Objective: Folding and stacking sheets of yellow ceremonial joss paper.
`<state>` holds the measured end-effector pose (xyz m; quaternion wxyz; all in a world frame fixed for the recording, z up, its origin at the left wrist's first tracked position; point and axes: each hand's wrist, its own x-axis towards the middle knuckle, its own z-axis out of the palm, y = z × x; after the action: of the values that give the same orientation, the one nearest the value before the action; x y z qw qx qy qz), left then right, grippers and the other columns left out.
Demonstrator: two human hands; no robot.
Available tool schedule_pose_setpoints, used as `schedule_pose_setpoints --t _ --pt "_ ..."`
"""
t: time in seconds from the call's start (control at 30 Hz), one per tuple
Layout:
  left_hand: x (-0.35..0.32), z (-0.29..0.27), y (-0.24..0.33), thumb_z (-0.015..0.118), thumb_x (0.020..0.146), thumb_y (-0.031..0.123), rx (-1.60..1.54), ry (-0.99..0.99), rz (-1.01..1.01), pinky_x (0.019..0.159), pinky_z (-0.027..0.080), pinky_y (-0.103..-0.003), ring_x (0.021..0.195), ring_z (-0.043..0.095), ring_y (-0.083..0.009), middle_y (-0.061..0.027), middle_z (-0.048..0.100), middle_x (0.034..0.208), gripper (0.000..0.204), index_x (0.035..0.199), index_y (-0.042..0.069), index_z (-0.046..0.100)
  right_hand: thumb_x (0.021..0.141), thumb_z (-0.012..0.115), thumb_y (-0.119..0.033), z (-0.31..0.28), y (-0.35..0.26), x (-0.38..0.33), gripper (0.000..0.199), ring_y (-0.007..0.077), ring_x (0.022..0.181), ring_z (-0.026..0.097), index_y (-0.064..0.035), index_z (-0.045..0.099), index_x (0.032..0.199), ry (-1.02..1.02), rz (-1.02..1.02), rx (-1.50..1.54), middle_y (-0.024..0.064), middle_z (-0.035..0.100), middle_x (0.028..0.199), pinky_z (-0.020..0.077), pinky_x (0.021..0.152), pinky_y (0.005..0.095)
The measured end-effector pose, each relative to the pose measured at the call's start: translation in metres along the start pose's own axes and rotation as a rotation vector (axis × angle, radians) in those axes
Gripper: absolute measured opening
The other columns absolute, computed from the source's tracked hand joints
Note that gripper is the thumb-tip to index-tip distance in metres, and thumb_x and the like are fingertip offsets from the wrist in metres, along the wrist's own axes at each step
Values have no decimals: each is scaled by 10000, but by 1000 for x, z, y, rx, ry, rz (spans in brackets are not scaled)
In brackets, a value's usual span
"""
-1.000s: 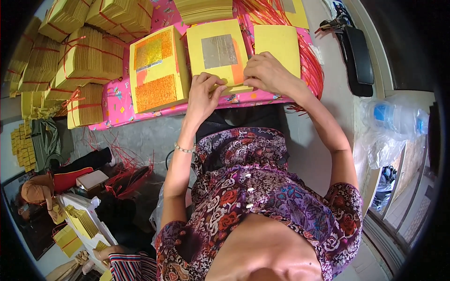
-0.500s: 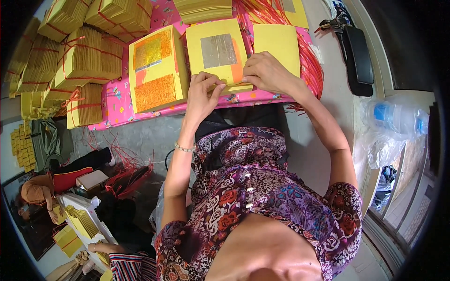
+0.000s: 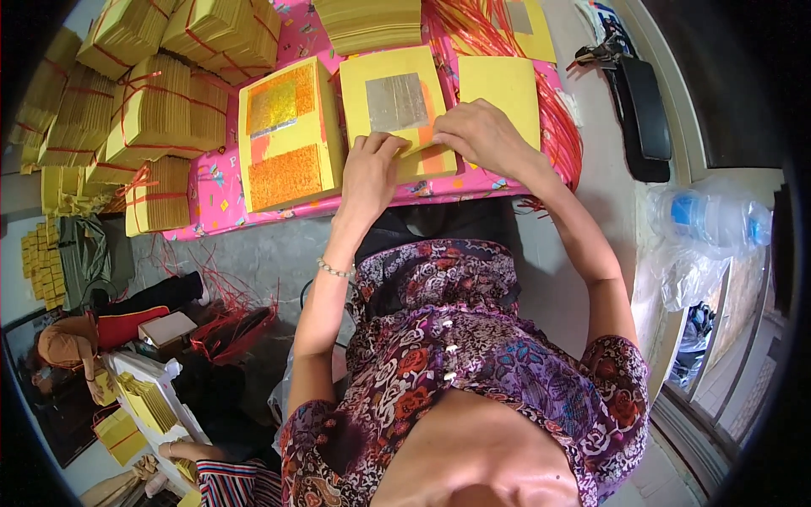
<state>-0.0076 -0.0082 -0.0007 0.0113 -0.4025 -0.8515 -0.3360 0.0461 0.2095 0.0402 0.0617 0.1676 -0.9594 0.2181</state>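
A yellow paper sheet (image 3: 359, 89) with a silver foil square (image 3: 397, 103) and an orange band on its right side lies on a stack before me. Its near edge is lifted and curled back, baring the stack below. My left hand (image 3: 372, 173) pinches that edge at its left part. The fingers of my right hand (image 3: 486, 139) are closed on the edge farther right, beside the orange band. To the left stands a stack of yellow paper (image 3: 317, 110) with gold and orange foil patches on top. Past my right hand is a plain yellow paper stack (image 3: 498, 89).
The table has a pink patterned cover (image 3: 211, 215). Bundles of yellow paper (image 3: 165, 106) tied with red strips pile up at left. Loose red strips (image 3: 557, 127) hang at right. A plastic bottle (image 3: 710, 215) stands farther right. Other people (image 3: 241, 486) work at lower left.
The sheet's near edge has been turned up farther, away from me, and more of the stack beneath shows. Both hands have moved slightly away from me along with it.
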Motion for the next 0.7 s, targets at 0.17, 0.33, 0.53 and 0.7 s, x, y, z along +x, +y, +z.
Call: schedule_pose_setpoints --t 0.17,0.33,0.53,0.7 --pt "9 -11 7 548 810 -30 -33 141 -24 718 449 -401 802 529 -327 -139 590 841 195 990 23 604 825 690 -329 0 -6 1 589 313 1154 517 -21 445 1263 288 155 386 210 498 1249 436 944 403" --pt "9 -31 27 522 886 0 -393 241 -244 750 461 -339 845 568 -205 -151 618 858 183 1061 7 573 768 764 -331 15 2 8 948 338 1303 377 54 188 1414 321 411 919 260 313 1423 363 1046 437" --pt "10 -57 50 513 932 40 -1123 138 -349 877 444 -254 1024 553 -97 -63 629 1074 238 1160 -27 522 733 790 -217 15 -7 11 968 294 1314 355 17 165 1435 207 197 1380 186 327 1422 282 1100 395" --pt "11 -46 40 580 910 72 -1078 105 -357 881 446 -259 1022 561 -113 -68 594 1151 328 1213 -16 494 740 775 -176 10 -19 4 843 197 1252 426 7 282 1400 137 242 1287 128 461 1333 345 1050 342"
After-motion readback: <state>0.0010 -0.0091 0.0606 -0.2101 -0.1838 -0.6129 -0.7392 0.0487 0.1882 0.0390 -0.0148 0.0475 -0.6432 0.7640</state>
